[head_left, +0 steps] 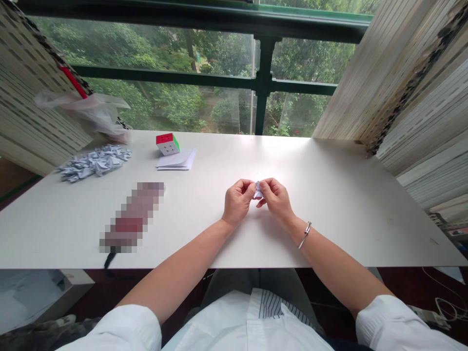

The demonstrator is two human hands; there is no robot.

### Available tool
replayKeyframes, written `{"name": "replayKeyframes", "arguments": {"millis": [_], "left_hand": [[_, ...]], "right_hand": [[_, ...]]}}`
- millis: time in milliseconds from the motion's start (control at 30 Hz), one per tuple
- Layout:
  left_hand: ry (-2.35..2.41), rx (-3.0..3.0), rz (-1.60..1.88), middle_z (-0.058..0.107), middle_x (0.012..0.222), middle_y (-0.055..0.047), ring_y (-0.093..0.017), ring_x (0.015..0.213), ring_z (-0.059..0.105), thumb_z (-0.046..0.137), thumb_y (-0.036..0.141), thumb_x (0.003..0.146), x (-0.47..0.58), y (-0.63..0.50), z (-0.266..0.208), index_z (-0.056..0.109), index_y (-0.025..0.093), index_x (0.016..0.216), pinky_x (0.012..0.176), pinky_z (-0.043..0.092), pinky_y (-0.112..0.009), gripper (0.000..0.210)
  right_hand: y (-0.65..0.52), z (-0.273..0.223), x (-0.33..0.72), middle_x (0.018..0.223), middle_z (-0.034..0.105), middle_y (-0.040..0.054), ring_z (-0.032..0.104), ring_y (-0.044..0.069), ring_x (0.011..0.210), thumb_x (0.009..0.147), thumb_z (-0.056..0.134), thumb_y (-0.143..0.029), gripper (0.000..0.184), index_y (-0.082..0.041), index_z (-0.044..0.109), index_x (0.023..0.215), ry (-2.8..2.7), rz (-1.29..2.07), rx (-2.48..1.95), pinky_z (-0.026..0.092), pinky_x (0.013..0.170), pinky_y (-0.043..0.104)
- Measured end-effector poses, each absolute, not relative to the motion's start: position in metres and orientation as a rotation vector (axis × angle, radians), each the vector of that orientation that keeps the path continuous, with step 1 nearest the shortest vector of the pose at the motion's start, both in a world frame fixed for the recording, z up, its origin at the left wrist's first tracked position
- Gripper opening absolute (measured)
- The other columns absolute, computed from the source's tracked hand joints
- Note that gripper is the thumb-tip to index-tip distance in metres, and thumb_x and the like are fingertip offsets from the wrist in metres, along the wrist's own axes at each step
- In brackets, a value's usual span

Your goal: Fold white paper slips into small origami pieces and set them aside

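A small piece of folded white paper (258, 190) is pinched between my two hands, just above the middle of the white table. My left hand (239, 199) grips its left side with thumb and fingers closed. From the right, my right hand (276, 196) pinches it the same way, with a lower finger showing beneath. The fingertips cover much of the paper, so its full shape is hidden.
The white table (329, 209) meets a window. At the left lie a pile of folded paper pieces (95, 163), a puzzle cube (168, 144) on stacked paper sheets (179, 161), and a blurred-out long object (133, 219). A plastic bag (95, 114) stands behind the pile.
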State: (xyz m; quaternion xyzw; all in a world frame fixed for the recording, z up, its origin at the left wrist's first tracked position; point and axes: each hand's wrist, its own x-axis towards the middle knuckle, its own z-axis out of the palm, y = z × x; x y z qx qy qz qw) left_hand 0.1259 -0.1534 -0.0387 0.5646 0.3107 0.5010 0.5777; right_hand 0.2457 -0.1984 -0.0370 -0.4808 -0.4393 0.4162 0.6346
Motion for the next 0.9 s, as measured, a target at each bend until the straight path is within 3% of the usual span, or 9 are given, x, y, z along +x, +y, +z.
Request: {"name": "replayKeyframes", "arguments": {"millis": [500,900], "left_hand": [[0.83,1.428,1.234,0.062,0.072,0.0,-0.011,0.063,0.057,0.062,0.041,0.084,0.1269,-0.1553,-0.0465,0.063,0.016,0.085,0.059,0.049,-0.023,0.025],[0.747,1.403,1.286,0.07,0.081,-0.004,-0.015,0.073,0.065,0.07,0.038,0.079,0.1245,-0.1567,-0.0415,0.068,0.017,0.088,0.071,0.052,-0.028,0.023]], "right_hand": [[-0.1989,-0.0412,0.2389,0.074,0.06,-0.0016,0.061,0.011,0.058,0.084,0.06,-0.056,0.038,-0.019,0.058,0.087,-1.008,0.848,-1.09,0.057,0.049,0.026],[-0.2007,-0.0356,0.246,0.083,0.064,0.0017,0.063,0.014,0.072,0.085,0.063,-0.047,0.028,-0.019,0.062,0.09,-1.101,0.714,-1.137,0.059,0.058,0.028]]}}
